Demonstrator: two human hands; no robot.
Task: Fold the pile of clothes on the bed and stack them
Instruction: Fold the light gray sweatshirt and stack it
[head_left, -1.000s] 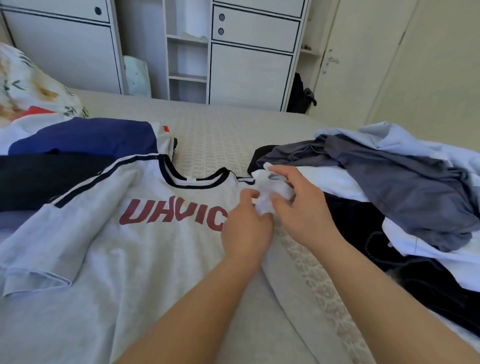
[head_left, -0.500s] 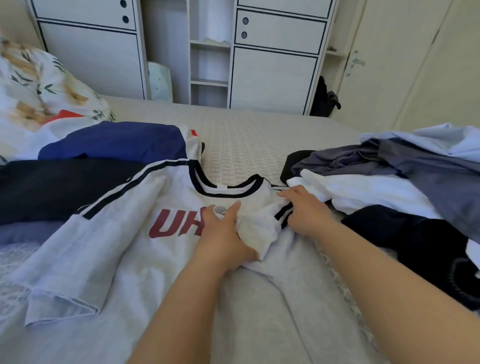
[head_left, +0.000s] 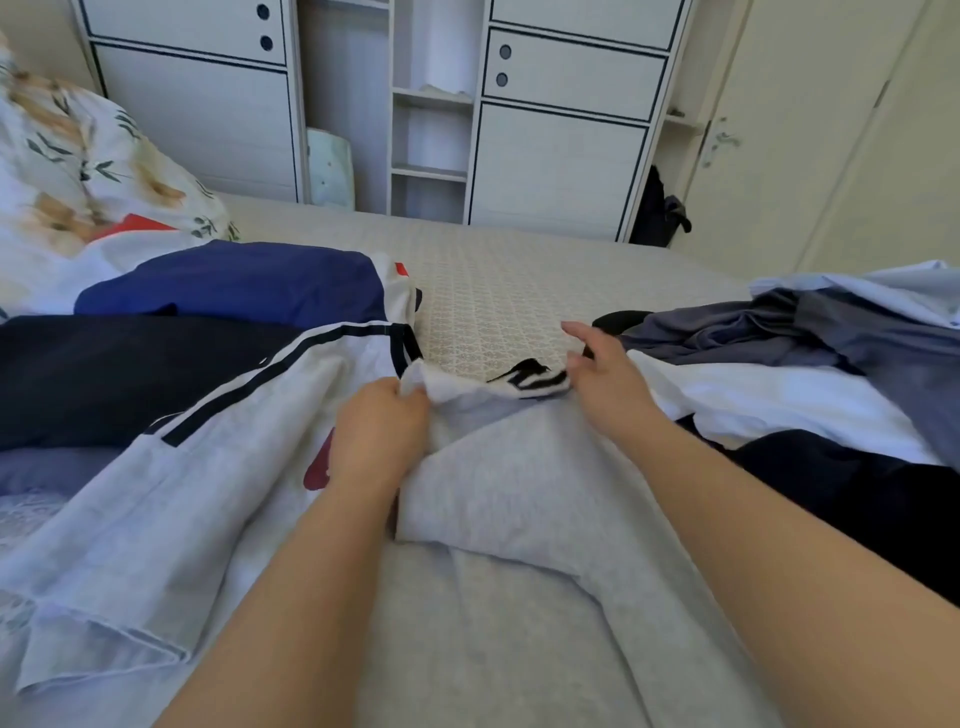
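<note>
T-shirt (head_left: 509, 499) side now folded over; 2 hands (head_left: 379, 436).

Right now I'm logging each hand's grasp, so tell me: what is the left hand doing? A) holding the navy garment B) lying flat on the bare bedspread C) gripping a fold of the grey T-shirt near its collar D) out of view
C: the left hand curls round bunched fabric of the grey T-shirt just below its black-striped collar.

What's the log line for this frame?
step: folding t-shirt | left hand: grips fold | right hand: open by collar | pile: unfolded
</note>
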